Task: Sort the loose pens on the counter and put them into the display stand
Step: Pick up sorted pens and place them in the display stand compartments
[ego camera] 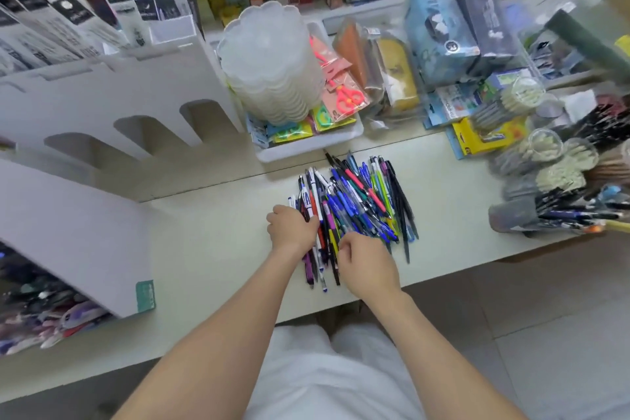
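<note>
You stand at a pale counter (211, 235). A big pile of pens (361, 201) lies on it, right in front of you. Most of the pens are blue. Some are black, red, green, purple or white. They lie side by side and on top of each other, and most point away from you.

Your left hand (292, 227) is on the left edge of the pile. Its fingers curl down round some pens there. Your right hand (368, 264) is at the near end of the pile, just beside your left hand. Its fingers are bent and touch the pens. You cannot tell if it holds one, because the back of the hand hides the fingertips.

The display stand (102, 106) is on your left, well apart from the pile. It is white card and goes up in steps, with round-topped slots cut in it.

Behind the pile sits a white tray (306, 148). The far tips of the pens come close to it. In the tray are packs of small scissors (347, 97) and a tall stack of clear plastic dishes (269, 58).

On your right, cups of pens and pencils (545, 177) lie tipped on their sides. A yellow box (484, 136) lies near them.
</note>
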Demonstrator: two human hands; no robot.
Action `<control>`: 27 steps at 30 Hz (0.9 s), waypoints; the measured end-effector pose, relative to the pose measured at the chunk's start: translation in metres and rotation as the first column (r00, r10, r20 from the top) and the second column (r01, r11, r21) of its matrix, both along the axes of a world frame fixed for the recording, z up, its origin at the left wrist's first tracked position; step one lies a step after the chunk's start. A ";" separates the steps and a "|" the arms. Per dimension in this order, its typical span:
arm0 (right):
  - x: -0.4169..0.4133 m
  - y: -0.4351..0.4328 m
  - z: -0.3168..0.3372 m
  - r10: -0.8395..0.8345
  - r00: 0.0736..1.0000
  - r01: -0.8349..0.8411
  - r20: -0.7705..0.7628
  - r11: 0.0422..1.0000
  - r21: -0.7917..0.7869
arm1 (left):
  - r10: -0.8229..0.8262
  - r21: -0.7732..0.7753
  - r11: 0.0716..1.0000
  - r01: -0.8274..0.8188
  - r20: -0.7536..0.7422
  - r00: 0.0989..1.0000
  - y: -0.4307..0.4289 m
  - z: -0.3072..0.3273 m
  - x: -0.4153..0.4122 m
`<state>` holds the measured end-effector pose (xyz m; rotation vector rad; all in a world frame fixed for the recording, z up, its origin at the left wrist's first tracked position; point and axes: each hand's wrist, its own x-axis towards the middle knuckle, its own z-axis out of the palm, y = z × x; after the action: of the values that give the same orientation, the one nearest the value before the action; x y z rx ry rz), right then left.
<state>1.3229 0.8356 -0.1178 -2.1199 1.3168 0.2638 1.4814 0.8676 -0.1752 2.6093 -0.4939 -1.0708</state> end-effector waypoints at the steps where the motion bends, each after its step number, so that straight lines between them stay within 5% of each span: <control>1: 0.000 -0.003 0.000 0.007 1.000 -0.007 0.007 1.000 0.003 | 0.018 -0.009 1.000 -0.018 -0.014 1.000 -0.002 0.000 0.001; 5: 0.001 -0.012 0.001 0.035 0.999 -0.037 0.039 0.998 0.045 | 0.113 -0.064 0.991 -0.114 -0.020 0.993 0.001 0.001 0.000; 17: 0.007 -0.027 0.005 0.119 0.992 -0.121 0.047 0.992 0.044 | -0.151 0.071 0.988 0.139 0.194 0.969 0.010 0.000 -0.004; 27: 0.014 -0.016 0.005 0.169 0.985 -0.169 0.024 0.985 0.019 | 0.097 -0.035 0.995 -0.092 0.214 0.972 0.033 -0.003 0.003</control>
<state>1.3365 0.8194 -0.1129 -2.2134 1.1176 0.3222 1.4847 0.9004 -0.1779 2.7111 -0.4202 -0.7520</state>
